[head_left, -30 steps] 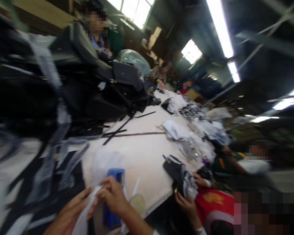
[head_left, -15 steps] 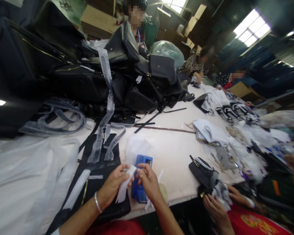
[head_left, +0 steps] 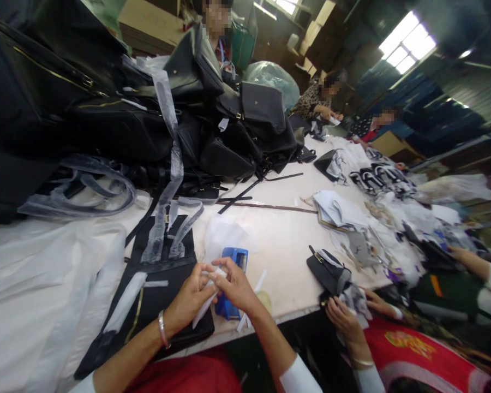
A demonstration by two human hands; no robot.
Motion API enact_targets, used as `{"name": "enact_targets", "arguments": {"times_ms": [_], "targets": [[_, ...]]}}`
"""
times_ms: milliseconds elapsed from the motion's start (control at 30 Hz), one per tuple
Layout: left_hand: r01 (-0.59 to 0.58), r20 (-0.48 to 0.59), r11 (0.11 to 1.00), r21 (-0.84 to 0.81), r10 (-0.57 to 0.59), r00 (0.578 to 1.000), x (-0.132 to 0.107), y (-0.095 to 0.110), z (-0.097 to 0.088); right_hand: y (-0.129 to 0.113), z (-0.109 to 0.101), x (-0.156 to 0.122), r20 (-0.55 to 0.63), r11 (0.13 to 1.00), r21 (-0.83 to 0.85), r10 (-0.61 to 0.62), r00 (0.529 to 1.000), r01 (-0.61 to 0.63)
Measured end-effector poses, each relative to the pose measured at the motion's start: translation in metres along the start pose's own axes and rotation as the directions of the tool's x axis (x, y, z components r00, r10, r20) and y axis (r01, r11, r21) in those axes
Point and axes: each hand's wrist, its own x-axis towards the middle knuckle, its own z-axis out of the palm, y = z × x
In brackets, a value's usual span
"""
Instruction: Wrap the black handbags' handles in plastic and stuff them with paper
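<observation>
My left hand (head_left: 190,297) pinches a folded strip of white paper (head_left: 203,312). The fingertips of my right hand (head_left: 235,285) press on the strip's upper end, against the left fingers. Just behind and below my right hand stands a blue tape dispenser (head_left: 226,310), partly covered by it. Under my left forearm lies a black bag (head_left: 167,297) with a gold zip and straps wrapped in clear plastic (head_left: 157,240). A white wrapped piece (head_left: 126,300) rests on the bag's front.
A pile of black bags (head_left: 126,136) fills the far left. White sheeting (head_left: 45,284) covers the near left. At right, a co-worker's hands (head_left: 343,319) hold a small black bag (head_left: 327,273). White papers (head_left: 333,210) lie beyond it. Other people work farther along the table (head_left: 282,234).
My right hand has come closer to the left, its fingers now over the strip's top end. The view has shifted slightly, moving the scene left and up.
</observation>
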Motion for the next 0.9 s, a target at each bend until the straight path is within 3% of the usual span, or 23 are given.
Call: {"name": "enact_targets", "arguments": {"times_ms": [267, 500, 700, 900], "targets": [[0.05, 0.026, 0.98, -0.195, -0.046, 0.999, 0.004, -0.01, -0.001, 0.0, 0.001, 0.005, -0.059, 0.99, -0.139, -0.048, 0.997, 0.039], [0.145, 0.063, 0.988, -0.052, -0.142, 0.988, -0.002, -0.027, -0.014, 0.002, 0.002, 0.005, -0.213, 0.977, -0.209, -0.078, 0.974, 0.032], [0.162, -0.029, 0.944, -0.286, -0.177, 0.984, -0.009, -0.022, -0.017, 0.017, 0.034, -0.031, -0.354, 0.996, -0.055, 0.042, 0.934, -0.066], [0.105, -0.063, 0.898, -0.428, -0.145, 0.987, -0.011, -0.02, -0.014, 0.027, 0.059, -0.041, -0.351, 0.994, 0.017, 0.104, 0.931, -0.105]]}}
